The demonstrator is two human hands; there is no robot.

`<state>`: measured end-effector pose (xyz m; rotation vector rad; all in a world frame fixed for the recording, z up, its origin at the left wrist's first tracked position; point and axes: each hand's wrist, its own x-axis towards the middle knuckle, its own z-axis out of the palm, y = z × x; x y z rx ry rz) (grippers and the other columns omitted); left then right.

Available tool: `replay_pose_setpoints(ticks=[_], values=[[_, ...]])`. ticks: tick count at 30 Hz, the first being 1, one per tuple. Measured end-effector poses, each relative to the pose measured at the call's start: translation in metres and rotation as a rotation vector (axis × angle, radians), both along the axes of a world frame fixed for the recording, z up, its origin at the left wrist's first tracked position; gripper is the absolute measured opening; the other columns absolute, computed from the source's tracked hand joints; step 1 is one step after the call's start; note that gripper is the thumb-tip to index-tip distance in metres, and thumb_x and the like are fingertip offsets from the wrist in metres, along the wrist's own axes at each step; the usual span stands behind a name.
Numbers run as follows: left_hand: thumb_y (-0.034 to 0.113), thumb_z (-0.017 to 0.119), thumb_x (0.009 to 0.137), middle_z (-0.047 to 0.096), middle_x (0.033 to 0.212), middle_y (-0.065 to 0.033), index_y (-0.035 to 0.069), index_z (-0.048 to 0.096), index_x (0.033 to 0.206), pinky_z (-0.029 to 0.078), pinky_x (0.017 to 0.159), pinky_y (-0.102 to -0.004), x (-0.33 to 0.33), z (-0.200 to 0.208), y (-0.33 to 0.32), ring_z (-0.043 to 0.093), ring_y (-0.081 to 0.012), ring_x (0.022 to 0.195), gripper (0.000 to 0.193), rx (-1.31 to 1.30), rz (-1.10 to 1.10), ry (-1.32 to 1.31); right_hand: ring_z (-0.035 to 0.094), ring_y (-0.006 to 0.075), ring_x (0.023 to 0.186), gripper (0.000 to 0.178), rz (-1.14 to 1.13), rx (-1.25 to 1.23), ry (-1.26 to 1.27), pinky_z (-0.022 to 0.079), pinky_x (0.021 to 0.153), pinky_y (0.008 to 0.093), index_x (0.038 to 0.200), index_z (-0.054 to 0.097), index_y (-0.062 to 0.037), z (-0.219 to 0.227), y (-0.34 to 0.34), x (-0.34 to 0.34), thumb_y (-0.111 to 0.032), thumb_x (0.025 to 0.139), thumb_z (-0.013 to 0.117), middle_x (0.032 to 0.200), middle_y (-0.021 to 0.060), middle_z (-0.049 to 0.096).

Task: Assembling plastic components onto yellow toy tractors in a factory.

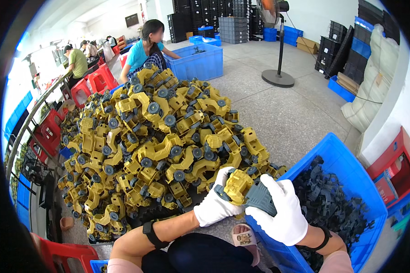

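Observation:
My left hand [215,207], in a white glove, is closed around a yellow toy truck chassis [238,185] with dark grey wheels. In my right hand [284,216], also gloved in white, is a ribbed dark grey plastic part [261,199]. The grey part is up against the right end of the truck; whether the two are joined I cannot tell. Both are held above my lap. A big heap of similar yellow toy trucks [146,152] rises just beyond my left hand. Dark grey plastic pieces [330,204] lie in a blue bin [357,170] to my right.
Across the heap a person in a blue top [139,57] reaches into another blue bin [196,63]. A pedestal fan [280,77] stands on the floor beyond. Red stools [68,250] are at left, with stacked black crates [332,45] at the back right.

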<state>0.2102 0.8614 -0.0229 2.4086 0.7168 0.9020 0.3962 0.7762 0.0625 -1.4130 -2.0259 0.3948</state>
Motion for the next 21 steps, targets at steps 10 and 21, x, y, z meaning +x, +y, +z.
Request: replay_pose_setpoints(ticks=[10,21], values=[[0.005,0.072,0.077,0.055,0.106,-0.0080,0.001,0.036,0.126,0.042,0.093,-0.0318,0.005,-0.005,-0.009,0.055,-0.0205,0.096,0.061,-0.341,0.040,-0.390,0.062,0.0341,0.079,0.076,0.033,0.075,0.029,0.052,0.069,0.0392,0.133,0.045,0.0042,-0.006,0.002,-0.003,-0.032,0.077,0.080,0.098,0.0252,0.052],[0.006,0.074,0.080,0.052,0.105,-0.0070,0.003,0.034,0.125,0.044,0.087,-0.0316,0.005,0.012,-0.019,0.054,-0.0194,0.093,0.060,-0.241,0.058,-0.404,0.053,0.0290,0.078,0.087,0.111,0.264,0.038,0.049,0.067,0.0374,0.133,0.039,0.0097,-0.027,-0.001,-0.003,-0.029,0.072,0.085,0.089,0.0202,0.054]])
